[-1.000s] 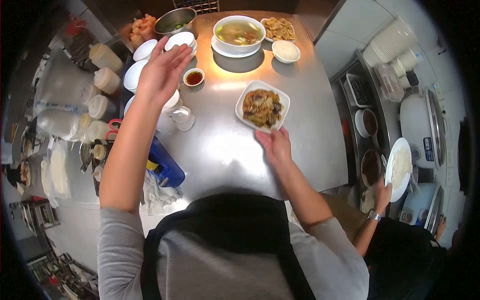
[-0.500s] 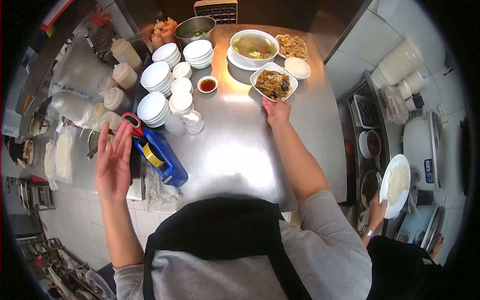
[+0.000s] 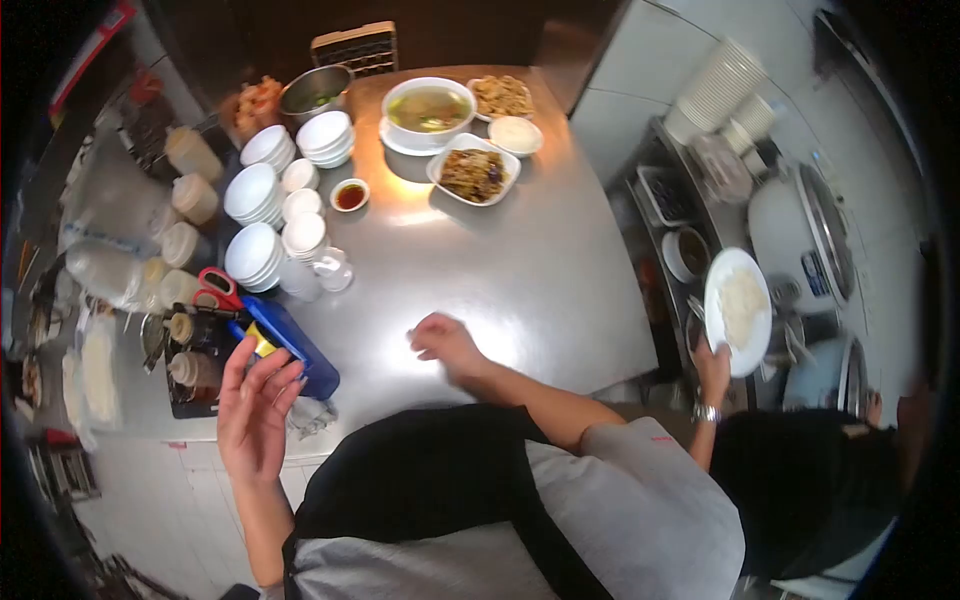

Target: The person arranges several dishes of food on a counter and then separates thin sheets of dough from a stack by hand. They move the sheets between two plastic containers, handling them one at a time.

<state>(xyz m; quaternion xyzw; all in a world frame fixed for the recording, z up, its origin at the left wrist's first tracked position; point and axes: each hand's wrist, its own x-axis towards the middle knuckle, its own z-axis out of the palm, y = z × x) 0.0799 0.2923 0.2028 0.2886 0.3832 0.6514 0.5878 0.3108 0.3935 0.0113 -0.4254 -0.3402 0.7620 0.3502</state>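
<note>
My left hand (image 3: 258, 410) is raised at the near left edge of the table, open, its fingers loosely bent and holding nothing. Right behind it stands a blue tape dispenser (image 3: 310, 355) with yellow tape. Over the middle of the steel table (image 3: 480, 270), my right hand (image 3: 447, 345) is slightly blurred, with fingers loosely bent and nothing visible in them. Farther back, a square white bowl (image 3: 440, 183) of browned food sits apart from both hands. Close to it are a bowl of soup (image 3: 428, 108) on a plate, a plate of fried food (image 3: 502, 96) and a small bowl of rice (image 3: 516, 135).
Stacked white bowls (image 3: 252, 190), a sauce dish (image 3: 350, 196), red-handled scissors (image 3: 218, 288) and squeeze bottles (image 3: 195, 197) line the left side. To the right, a co-worker's hand (image 3: 714, 370) holds an oval plate of rice (image 3: 740, 310) beside shelves and a rice cooker (image 3: 790, 225).
My right hand has let go of the square bowl and drawn back toward me. My left hand has lowered slightly, its fingers more bent. The view has turned to the right.
</note>
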